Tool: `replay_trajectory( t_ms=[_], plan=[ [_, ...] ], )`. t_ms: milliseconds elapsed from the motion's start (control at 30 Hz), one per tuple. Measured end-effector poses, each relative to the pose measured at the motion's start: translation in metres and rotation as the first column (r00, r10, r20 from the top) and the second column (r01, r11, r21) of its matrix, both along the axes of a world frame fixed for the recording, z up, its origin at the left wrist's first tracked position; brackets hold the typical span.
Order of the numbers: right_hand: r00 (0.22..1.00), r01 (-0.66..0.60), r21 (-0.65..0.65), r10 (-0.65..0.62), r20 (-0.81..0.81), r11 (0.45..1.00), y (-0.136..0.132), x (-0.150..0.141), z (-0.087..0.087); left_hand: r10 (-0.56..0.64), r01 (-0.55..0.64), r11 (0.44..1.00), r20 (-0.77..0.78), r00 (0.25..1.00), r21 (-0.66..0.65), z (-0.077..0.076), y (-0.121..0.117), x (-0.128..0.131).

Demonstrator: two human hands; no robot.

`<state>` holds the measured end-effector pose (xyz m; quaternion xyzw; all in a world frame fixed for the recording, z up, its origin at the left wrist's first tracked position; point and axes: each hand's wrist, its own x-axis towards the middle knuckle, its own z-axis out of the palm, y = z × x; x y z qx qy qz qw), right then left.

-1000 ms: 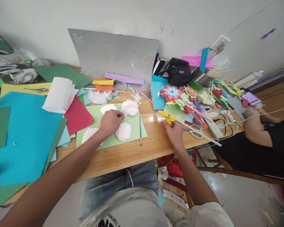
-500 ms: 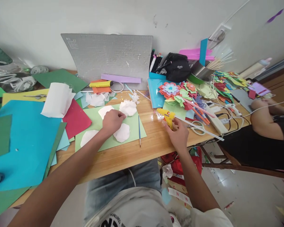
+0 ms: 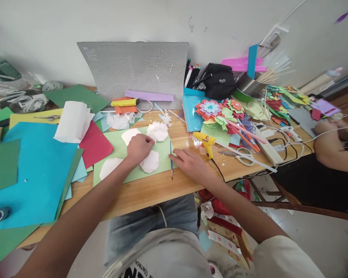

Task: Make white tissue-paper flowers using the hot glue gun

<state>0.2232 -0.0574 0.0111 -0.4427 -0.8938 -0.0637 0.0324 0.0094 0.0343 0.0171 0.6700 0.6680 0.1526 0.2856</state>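
My left hand (image 3: 139,147) is curled, its fingertips pinched on the white tissue flower (image 3: 157,131) that rests on a light green paper sheet (image 3: 133,174). A white paper round (image 3: 150,161) lies just right of that hand, and two more lie nearby. My right hand (image 3: 189,164) is open and empty, fingers stretched toward a thin blue brush (image 3: 171,160) at the green sheet's edge. The yellow glue gun (image 3: 205,143) stands on the wooden table (image 3: 162,189), apart from my right hand.
Blue, red and green paper sheets (image 3: 31,170) cover the left. A grey cutting mat (image 3: 133,69) leans on the wall. Paper flowers (image 3: 217,114), scissors (image 3: 237,155), a power strip (image 3: 268,148) and cables crowd the right. Another person's arm (image 3: 327,146) rests at the right edge.
My right hand let go of the yellow glue gun, left it standing on the table, and moved left to the blue brush. My left hand stayed on the tissue flower.
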Motion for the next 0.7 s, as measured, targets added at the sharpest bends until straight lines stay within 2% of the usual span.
replay_trajectory(
  t_ms=[133, 333, 500, 700],
  plan=[
    [0.962, -0.21, 0.009, 0.205, 0.181, 0.978, 0.014, -0.003, 0.008, 0.007, -0.007, 0.999, -0.009, 1.0, 0.032, -0.003, -0.001, 0.001],
    [0.891, -0.408, 0.042, 0.387, 0.236, 0.912, 0.026, 0.0, 0.005, 0.027, -0.027, 0.999, -0.009, 1.0, 0.037, -0.005, -0.003, 0.002],
    [0.886, -0.411, 0.093, 0.374, 0.275, 0.907, 0.024, 0.002, 0.005, 0.043, -0.043, 0.998, -0.009, 0.999, 0.036, -0.007, -0.002, 0.001],
    [0.892, -0.403, 0.136, 0.356, 0.279, 0.905, 0.027, -0.009, 0.009, 0.042, -0.041, 0.998, -0.002, 0.999, 0.051, -0.008, -0.002, 0.0]
  ],
)
